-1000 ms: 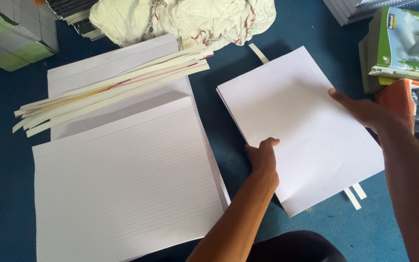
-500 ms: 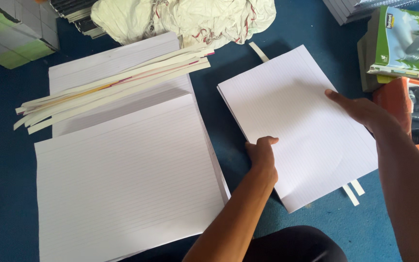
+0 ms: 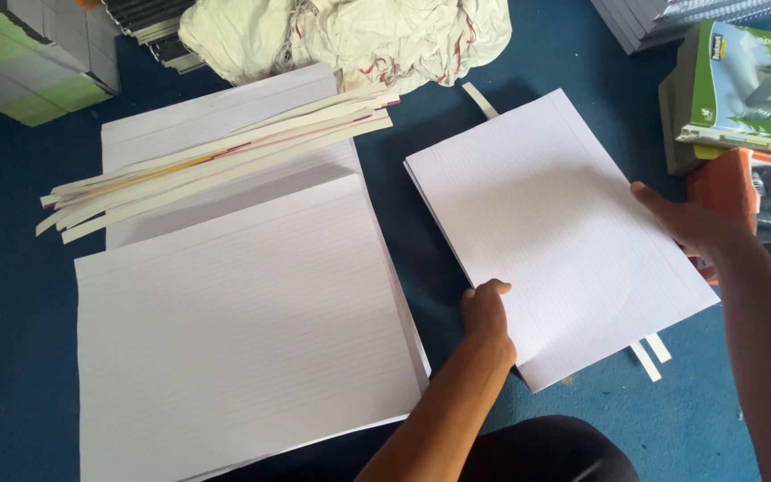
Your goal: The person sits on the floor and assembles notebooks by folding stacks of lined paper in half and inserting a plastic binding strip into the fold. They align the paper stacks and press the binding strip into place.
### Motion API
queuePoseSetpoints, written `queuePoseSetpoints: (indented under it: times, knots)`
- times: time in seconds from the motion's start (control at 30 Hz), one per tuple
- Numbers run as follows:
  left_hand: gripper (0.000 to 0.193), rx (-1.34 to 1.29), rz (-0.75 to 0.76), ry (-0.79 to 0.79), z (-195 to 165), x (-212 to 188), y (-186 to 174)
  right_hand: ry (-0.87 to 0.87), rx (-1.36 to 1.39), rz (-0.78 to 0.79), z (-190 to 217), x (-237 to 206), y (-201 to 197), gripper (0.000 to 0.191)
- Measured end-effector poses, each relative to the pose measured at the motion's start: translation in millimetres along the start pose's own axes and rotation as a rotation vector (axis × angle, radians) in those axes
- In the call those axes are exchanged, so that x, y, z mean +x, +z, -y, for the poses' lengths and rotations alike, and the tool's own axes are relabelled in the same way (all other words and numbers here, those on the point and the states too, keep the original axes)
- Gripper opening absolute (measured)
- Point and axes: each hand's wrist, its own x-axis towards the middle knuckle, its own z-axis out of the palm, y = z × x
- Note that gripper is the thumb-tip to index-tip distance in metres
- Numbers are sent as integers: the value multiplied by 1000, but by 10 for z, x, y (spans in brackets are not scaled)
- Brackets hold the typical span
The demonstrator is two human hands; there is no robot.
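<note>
Two hands, left hand and right hand, grip pinching the smooth rectangular ruled-paper stack.

A thin stack of white lined paper is lying flat on the blue floor, turned at an angle, just right of the bigger lined sheets. Its sheets are sitting squared, edges aligned, with narrow paper strips poking from beneath its near corner.
</note>
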Motion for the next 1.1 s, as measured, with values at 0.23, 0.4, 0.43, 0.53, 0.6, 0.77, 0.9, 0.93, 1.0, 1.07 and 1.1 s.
queuePoseSetpoints:
  times: [0.23,0.4,0.43,0.53,0.6,0.77,0.9,0.93,1.0,1.07,1.1]
  knots:
    - [73,144,-94,49,57,97,94,-450,128,-235,-33,-23,90,101]
    - [77,194,-64,-12,11,97,61,-344,65,-183,-45,-1,101,102]
    - [78,178,-82,7,-38,113,49,-141,-53,-113,-8,28,91,103]
    - [82,139,-123,61,-195,170,90,-60,-92,-26,87,110,61,105]
    - [87,120,-144,106,-349,229,154,-182,-36,-13,114,130,49,102]
    - [83,92,-135,24,-547,309,254,-275,5,34,325,79,109,96]
    - [82,117,-161,5,-554,321,280,-191,29,31,393,-16,80,98]
    - [82,128,-167,-7,-555,316,269,-191,-4,30,417,-34,78,98]
    - [83,152,-170,-28,-569,312,291,-187,-57,14,455,-52,56,99]
    - [81,154,-182,-22,-551,307,312,-176,-102,-1,482,-67,89,103]
    - [80,156,-191,-16,-546,312,314,-228,-87,-1,489,-71,97,100]
